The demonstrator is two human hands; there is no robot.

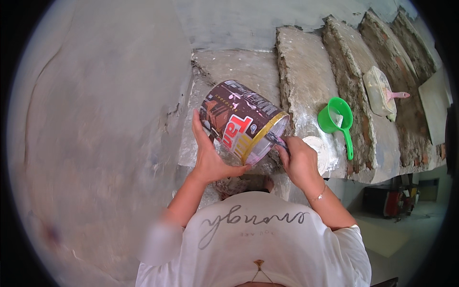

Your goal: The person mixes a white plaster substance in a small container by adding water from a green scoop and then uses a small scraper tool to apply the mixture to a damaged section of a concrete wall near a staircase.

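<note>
A brown cylindrical tub (239, 107) with a yellow rim is tilted toward the right, its mouth facing my right hand. My left hand (213, 160) grips it around its lower left side, thumb near the rim. In my right hand (301, 162) is the handle of a dark tool (276, 138) whose far end goes into the tub; what the tub holds is mostly hidden. Behind that hand lies a white round object (321, 155), partly covered. Just to the right, a green dipper (329, 117) rests on a step with something pale inside it.
Rough, unfinished steps (306, 62) climb to the right. On one sits a pale container (375, 95) with a pink-handled implement. A plastered grey wall (95, 105) fills the left. Down at the lower right are dark objects (392, 196) on a lower floor.
</note>
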